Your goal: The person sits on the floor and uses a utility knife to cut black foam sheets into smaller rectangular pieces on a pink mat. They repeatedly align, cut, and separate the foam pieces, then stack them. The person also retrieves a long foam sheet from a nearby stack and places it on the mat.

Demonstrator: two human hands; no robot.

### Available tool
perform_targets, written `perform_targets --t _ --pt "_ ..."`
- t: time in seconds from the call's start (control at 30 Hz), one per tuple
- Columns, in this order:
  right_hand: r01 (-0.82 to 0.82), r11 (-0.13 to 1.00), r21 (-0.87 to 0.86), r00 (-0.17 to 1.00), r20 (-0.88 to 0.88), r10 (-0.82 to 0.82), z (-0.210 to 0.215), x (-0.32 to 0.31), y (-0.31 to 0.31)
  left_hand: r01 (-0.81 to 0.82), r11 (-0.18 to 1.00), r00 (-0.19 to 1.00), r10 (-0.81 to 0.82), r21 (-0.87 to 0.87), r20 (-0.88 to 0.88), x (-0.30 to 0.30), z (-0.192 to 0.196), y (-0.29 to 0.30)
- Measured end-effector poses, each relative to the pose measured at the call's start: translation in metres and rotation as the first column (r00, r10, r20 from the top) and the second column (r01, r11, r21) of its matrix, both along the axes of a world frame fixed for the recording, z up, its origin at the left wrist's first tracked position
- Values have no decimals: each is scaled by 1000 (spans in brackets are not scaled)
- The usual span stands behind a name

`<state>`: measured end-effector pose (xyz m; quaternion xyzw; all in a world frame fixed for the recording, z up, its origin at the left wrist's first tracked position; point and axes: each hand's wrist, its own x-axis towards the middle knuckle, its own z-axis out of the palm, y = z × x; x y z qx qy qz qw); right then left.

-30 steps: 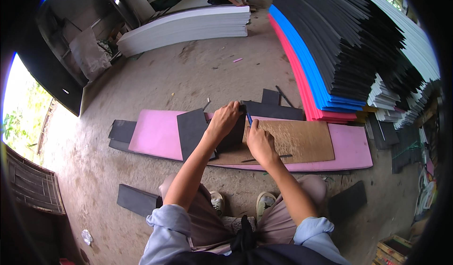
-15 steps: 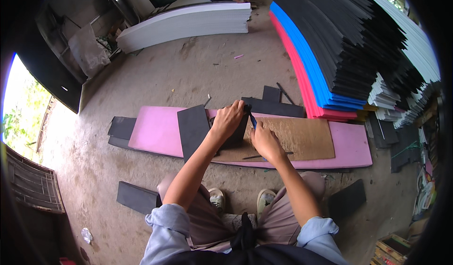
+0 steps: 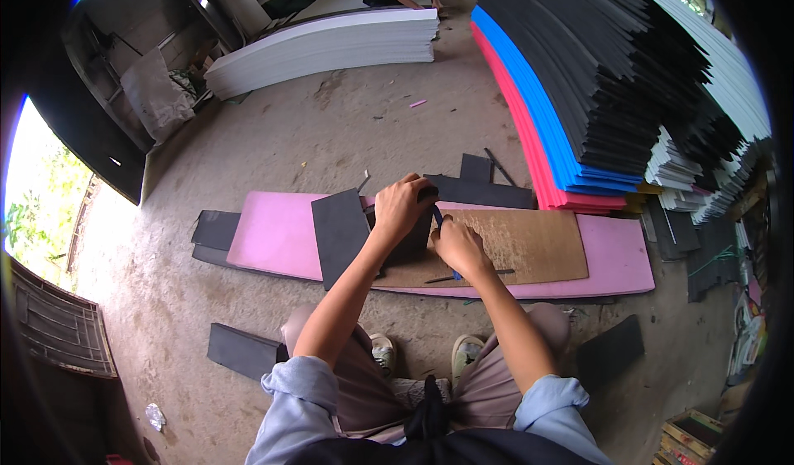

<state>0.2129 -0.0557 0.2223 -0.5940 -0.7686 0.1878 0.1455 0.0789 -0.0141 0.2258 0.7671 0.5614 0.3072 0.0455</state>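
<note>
Our left grip (image 3: 401, 206), curled round black foam (image 3: 408, 248), should steady it ten o'clock of the blue tool (image 3: 437, 216) our right grip (image 3: 459, 244) clenches.

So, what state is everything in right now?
Left hand: curled over black sheet
Black sheet: held
Right hand: closed around blue tool
Blue tool: gripped, tip unclear
Pink sheet: lying flat
Brown board: flat atop pink
White sheets: stacked
Sleeves: rolled up
</note>
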Motion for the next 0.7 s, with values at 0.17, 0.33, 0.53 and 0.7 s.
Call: perform_targets --t 0.17,0.33,0.53,0.7 --pt "47 998 44 999 17 -47 -11 -4 13 -59 998 998 60 18 -19 6 -2 1" --pt "64 998 30 991 114 -67 -7 -8 2 -77 997 996 77 6 -46 7 -7 2" --pt "59 996 -74 996 77 -53 -29 -11 13 -15 999 998 18 47 -62 6 -7 -2" --pt "98 971 -219 992 104 -77 -57 -20 30 -23 998 998 26 52 -54 5 -5 1"
